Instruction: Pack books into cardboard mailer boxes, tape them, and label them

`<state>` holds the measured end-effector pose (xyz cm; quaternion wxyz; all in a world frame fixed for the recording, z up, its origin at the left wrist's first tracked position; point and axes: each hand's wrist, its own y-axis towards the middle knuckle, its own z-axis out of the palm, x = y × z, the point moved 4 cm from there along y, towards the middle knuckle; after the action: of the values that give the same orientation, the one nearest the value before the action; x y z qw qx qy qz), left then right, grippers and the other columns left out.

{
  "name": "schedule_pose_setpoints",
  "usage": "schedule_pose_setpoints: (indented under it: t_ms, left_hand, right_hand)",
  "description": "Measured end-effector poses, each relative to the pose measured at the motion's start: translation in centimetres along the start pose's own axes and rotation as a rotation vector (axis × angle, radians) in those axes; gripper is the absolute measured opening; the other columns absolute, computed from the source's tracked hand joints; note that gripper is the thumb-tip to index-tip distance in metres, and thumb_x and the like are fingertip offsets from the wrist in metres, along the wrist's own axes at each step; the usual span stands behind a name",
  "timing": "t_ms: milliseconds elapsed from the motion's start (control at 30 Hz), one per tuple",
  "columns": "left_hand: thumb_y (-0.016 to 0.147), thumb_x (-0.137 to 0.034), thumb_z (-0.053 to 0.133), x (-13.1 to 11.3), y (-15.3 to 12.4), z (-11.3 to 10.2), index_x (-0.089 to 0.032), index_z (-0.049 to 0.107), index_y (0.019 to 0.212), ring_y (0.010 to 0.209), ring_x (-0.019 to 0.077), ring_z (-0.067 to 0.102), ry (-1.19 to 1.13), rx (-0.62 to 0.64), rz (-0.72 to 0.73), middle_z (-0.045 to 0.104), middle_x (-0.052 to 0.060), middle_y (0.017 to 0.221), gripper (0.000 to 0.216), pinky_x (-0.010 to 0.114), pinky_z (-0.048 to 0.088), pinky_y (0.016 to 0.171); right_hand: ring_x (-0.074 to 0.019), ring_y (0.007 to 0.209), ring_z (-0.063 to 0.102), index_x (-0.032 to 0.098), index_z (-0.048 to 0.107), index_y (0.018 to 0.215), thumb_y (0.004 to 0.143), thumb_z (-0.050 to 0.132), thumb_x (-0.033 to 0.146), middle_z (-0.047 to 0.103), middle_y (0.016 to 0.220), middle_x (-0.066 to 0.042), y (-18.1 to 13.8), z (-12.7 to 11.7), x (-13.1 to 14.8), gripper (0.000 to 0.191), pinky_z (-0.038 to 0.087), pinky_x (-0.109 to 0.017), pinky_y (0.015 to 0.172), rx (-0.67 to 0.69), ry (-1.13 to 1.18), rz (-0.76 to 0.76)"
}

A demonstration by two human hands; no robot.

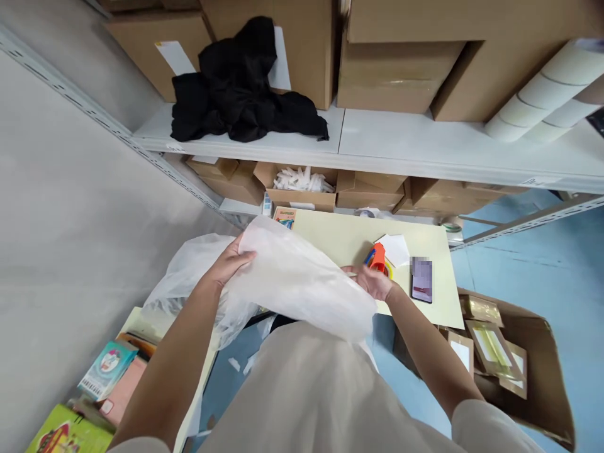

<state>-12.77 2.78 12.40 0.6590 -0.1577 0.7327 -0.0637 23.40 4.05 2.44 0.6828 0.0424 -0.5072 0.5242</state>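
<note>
My left hand (231,261) grips the upper left end of a white, thin, translucent packaging sheet (302,280), thumb on top. The sheet slants down to the right in front of my body. At its right edge, my right hand (372,283) has its fingers bent in against the sheet; they are partly blurred. Just behind that hand, an orange tape dispenser (378,258) stands on the pale yellow table (441,308). More crumpled translucent wrapping (189,270) lies on the left, beside my left forearm.
A phone (421,280) and white paper pieces (394,250) lie on the table. A large carton (550,377) with several small packages stands on the floor at right. Shelves ahead hold cartons, black cloth (240,88) and white rolls (542,94). Small colourful boxes (106,371) sit at lower left.
</note>
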Motion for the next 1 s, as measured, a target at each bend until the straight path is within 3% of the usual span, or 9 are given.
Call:
schedule_pose_setpoints:
  t_ms: [100, 167, 300, 400, 467, 567, 667, 833, 1000]
  left_hand:
    - [0.058, -0.037, 0.075, 1.1, 0.9, 0.4, -0.02, 0.054, 0.121, 0.074, 0.0205, 0.067, 0.002, 0.023, -0.045, 0.071, 0.005, 0.089, 0.069, 0.029, 0.054, 0.066]
    - [0.059, -0.037, 0.074, 2.7, 1.8, 0.3, -0.018, 0.055, 0.118, 0.076, 0.0202, 0.067, 0.034, 0.053, -0.085, 0.071, 0.005, 0.091, 0.065, 0.03, 0.054, 0.068]
    - [0.06, -0.037, 0.073, 7.4, 3.9, -0.9, -0.016, 0.061, 0.102, 0.067, 0.0169, 0.064, 0.252, 0.0, -0.155, 0.071, 0.004, 0.084, 0.048, 0.025, 0.051, 0.059]
    - [0.063, -0.038, 0.069, 11.3, 5.2, -1.6, -0.017, 0.062, 0.093, 0.044, 0.0115, 0.053, 0.459, -0.015, -0.223, 0.067, 0.0, 0.069, 0.037, 0.024, 0.044, 0.046]
    - [0.071, -0.038, 0.063, 13.4, 6.0, -1.5, -0.017, 0.061, 0.091, 0.041, 0.0115, 0.05, 0.623, 0.011, -0.228, 0.065, -0.001, 0.065, 0.029, 0.026, 0.045, 0.049]
    - [0.081, -0.037, 0.052, 15.7, 7.2, -0.8, -0.017, 0.062, 0.093, 0.064, 0.0201, 0.064, 0.919, 0.022, -0.181, 0.068, 0.005, 0.077, 0.025, 0.032, 0.05, 0.068]
    - [0.086, -0.034, 0.045, 17.1, 7.8, 0.6, -0.014, 0.056, 0.113, 0.095, 0.0288, 0.064, 1.083, 0.032, -0.157, 0.068, 0.014, 0.101, 0.035, 0.039, 0.049, 0.082]
    - [0.085, -0.027, 0.05, 16.4, 7.5, 3.2, -0.006, 0.021, 0.143, 0.134, 0.0315, 0.033, 1.093, -0.1, 0.131, 0.032, 0.022, 0.146, 0.069, 0.043, 0.034, 0.105]
    - [0.085, -0.032, 0.052, 17.3, 7.8, 7.1, -0.016, 0.027, 0.145, 0.143, 0.0326, 0.006, 1.267, 0.265, 0.348, 0.011, 0.015, 0.155, 0.067, 0.051, 0.015, 0.113]
  right_hand:
    - [-0.0248, 0.093, 0.065, 0.019, 0.058, 0.113, 0.056, 0.077, 0.051, 0.067, 0.107, -0.009, 0.3, 1.3, -1.5, 0.069, 0.05, -0.036, 0.081, 0.175, -0.045, 0.066]
    - [-0.0228, 0.087, 0.066, 0.018, 0.062, 0.103, 0.059, 0.076, 0.045, 0.069, 0.098, -0.006, 0.7, 0.9, -2.3, 0.054, 0.051, -0.034, 0.077, 0.15, -0.176, 0.11]
    - [-0.0181, 0.071, 0.062, 0.018, 0.063, 0.081, 0.077, 0.06, 0.043, 0.066, 0.078, -0.002, 2.2, -2.1, -2.4, 0.026, 0.046, -0.028, 0.062, -0.328, -0.682, 0.154]
    - [-0.0173, 0.071, 0.061, 0.019, 0.062, 0.079, 0.087, 0.047, 0.039, 0.065, 0.075, -0.003, 3.7, -3.5, -1.5, 0.026, 0.042, -0.025, 0.06, -0.614, -0.999, 0.208]
    - [-0.0191, 0.077, 0.062, 0.021, 0.064, 0.084, 0.09, 0.044, 0.036, 0.066, 0.08, -0.005, 4.8, -4.1, -1.1, 0.026, 0.042, -0.026, 0.062, -0.752, -1.106, 0.273]
    - [-0.0228, 0.082, 0.063, 0.021, 0.064, 0.096, 0.091, 0.041, 0.028, 0.067, 0.087, -0.01, 6.5, -4.8, -0.8, 0.024, 0.043, -0.029, 0.065, -0.887, -1.251, 0.366]
    - [-0.0238, 0.091, 0.062, 0.02, 0.06, 0.109, 0.09, 0.036, 0.013, 0.066, 0.097, -0.012, 7.9, -5.3, -1.3, 0.032, 0.045, -0.031, 0.073, -0.896, -1.359, 0.379]
    - [-0.0312, 0.127, 0.04, 0.011, 0.033, 0.14, 0.083, 0.036, 0.003, 0.043, 0.136, -0.022, 8.4, -4.9, -2.9, 0.058, 0.036, -0.043, 0.098, -1.009, -1.464, 0.264]
    - [-0.0314, 0.141, 0.014, 0.009, 0.02, 0.146, 0.085, 0.042, 0.017, 0.019, 0.152, -0.02, 10.0, -2.3, -6.2, 0.065, 0.024, -0.048, 0.109, -0.939, -1.452, 0.013]
